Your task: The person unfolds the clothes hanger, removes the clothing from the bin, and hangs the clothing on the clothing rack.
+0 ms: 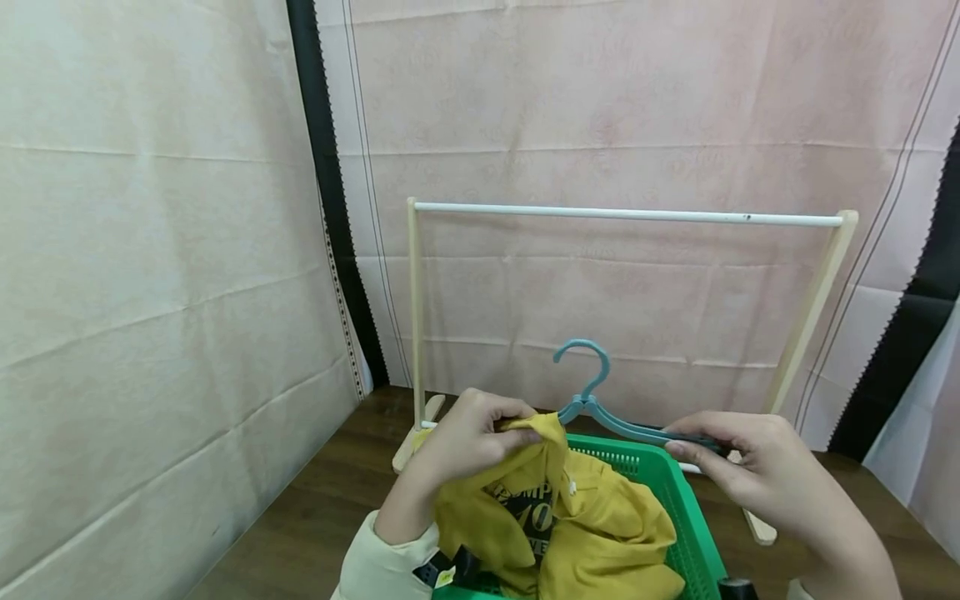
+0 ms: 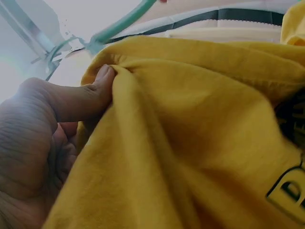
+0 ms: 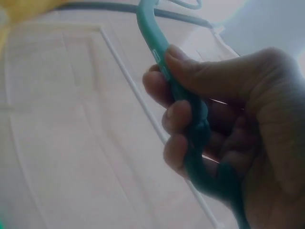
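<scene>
A yellow top (image 1: 615, 517) with dark printed lettering hangs bunched over a green basket. My left hand (image 1: 480, 437) pinches its edge between thumb and fingers, and in the left wrist view the thumb (image 2: 88, 98) presses on a fold of the cloth. A blue-green clothes hanger (image 1: 592, 404) stands hook up beside that edge; its left shoulder is hidden behind the fabric. My right hand (image 1: 757, 467) grips the hanger's right end, and the right wrist view shows fingers (image 3: 176, 117) curled round the hanger's arm (image 3: 155, 38).
The green basket (image 1: 686, 508) sits on a brown wooden table (image 1: 300, 508) under the top. Behind it stands a rack with a white crossbar (image 1: 600, 212), cream posts and flat feet (image 1: 761, 527). Pale fabric walls (image 1: 187, 250) enclose the table at the back and left.
</scene>
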`<state>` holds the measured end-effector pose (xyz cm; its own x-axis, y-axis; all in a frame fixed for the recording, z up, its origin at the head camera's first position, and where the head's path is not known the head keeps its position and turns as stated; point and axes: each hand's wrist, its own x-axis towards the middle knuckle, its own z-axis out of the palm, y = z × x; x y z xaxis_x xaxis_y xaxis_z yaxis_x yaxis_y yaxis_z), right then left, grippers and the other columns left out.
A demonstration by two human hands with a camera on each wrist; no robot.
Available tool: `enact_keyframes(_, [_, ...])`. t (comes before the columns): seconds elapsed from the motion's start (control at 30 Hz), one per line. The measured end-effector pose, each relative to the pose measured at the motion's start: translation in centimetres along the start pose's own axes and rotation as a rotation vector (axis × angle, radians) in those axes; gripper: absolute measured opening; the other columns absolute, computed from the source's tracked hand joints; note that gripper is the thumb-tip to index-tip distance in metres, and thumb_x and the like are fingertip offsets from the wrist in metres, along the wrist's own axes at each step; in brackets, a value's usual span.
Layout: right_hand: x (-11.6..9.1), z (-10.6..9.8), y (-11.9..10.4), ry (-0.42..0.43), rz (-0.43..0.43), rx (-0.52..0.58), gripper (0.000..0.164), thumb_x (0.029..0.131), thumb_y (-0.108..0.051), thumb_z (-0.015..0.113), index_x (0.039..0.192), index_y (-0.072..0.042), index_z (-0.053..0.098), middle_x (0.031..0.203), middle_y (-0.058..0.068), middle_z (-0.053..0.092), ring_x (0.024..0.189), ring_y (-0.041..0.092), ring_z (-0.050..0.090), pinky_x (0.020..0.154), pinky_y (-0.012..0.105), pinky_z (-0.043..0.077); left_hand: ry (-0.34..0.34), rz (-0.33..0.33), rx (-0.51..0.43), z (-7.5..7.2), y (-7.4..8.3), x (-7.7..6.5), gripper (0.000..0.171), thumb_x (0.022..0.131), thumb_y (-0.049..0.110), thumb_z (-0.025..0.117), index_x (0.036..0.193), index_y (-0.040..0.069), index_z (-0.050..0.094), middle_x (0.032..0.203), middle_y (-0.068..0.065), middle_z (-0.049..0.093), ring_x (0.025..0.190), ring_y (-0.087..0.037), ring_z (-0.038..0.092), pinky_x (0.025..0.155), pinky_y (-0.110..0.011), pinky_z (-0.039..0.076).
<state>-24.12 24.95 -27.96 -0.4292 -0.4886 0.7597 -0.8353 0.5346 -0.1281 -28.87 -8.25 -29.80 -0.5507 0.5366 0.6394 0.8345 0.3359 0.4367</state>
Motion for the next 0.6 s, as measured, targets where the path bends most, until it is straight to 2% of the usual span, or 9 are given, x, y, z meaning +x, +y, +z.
enact_keyframes(0.1, [0.5,1.0,-0.1,-0.018,-0.026,0.017,0.047,0.077,0.006,0.082,0.101,-0.033,0.071,0.09,-0.022,0.07,0.069,-0.004,0.06,0.059,0.013,0.046,-0.007,-0.014,-0.026,0.4,0.3,0.0,0.005,0.094,0.019,0.074,0.089,0.019,0.076,0.062,0.014,0.054,0.049,0.0,0.034,0.048,-0.019,0.031])
enact_keyframes(0.23, [0.8,1.9,-0.2,-0.021,-0.036,0.041,0.043,0.079,0.004,0.082,0.1,-0.032,0.072,0.091,-0.02,0.071,0.072,-0.001,0.064,0.06,0.013,0.047,0.024,-0.027,-0.037,0.8,0.5,0.0,0.011,0.094,0.019,0.074,0.083,0.021,0.071,0.057,0.011,0.04,0.048,-0.001,0.031,0.046,-0.02,0.028])
enact_keyframes(0.37, [0.9,2.1,-0.2,-0.006,-0.032,0.033,0.041,0.078,0.004,0.082,0.099,-0.03,0.073,0.09,-0.019,0.071,0.073,0.0,0.065,0.061,0.013,0.048,0.071,-0.005,-0.053,1.2,0.7,0.3,0.016,0.094,0.018,0.073,0.08,0.019,0.067,0.057,0.009,0.039,0.049,-0.004,0.033,0.047,-0.021,0.029])
enact_keyframes(0.5, [1.1,2.2,-0.3,-0.009,-0.009,0.03,0.04,0.079,0.004,0.082,0.099,-0.03,0.073,0.09,-0.018,0.071,0.072,0.0,0.065,0.06,0.013,0.047,0.111,0.009,-0.084,1.5,0.9,0.6,0.01,0.094,0.017,0.074,0.084,0.017,0.072,0.06,0.01,0.049,0.049,-0.004,0.038,0.047,-0.021,0.033])
enact_keyframes(0.6, [1.2,2.3,-0.3,-0.011,-0.01,0.034,0.039,0.08,0.004,0.082,0.099,-0.03,0.074,0.089,-0.017,0.072,0.07,-0.001,0.064,0.059,0.013,0.047,0.128,0.008,-0.095,1.5,0.9,0.6,0.007,0.093,0.016,0.074,0.086,0.017,0.073,0.06,0.01,0.05,0.047,-0.004,0.039,0.045,-0.021,0.033])
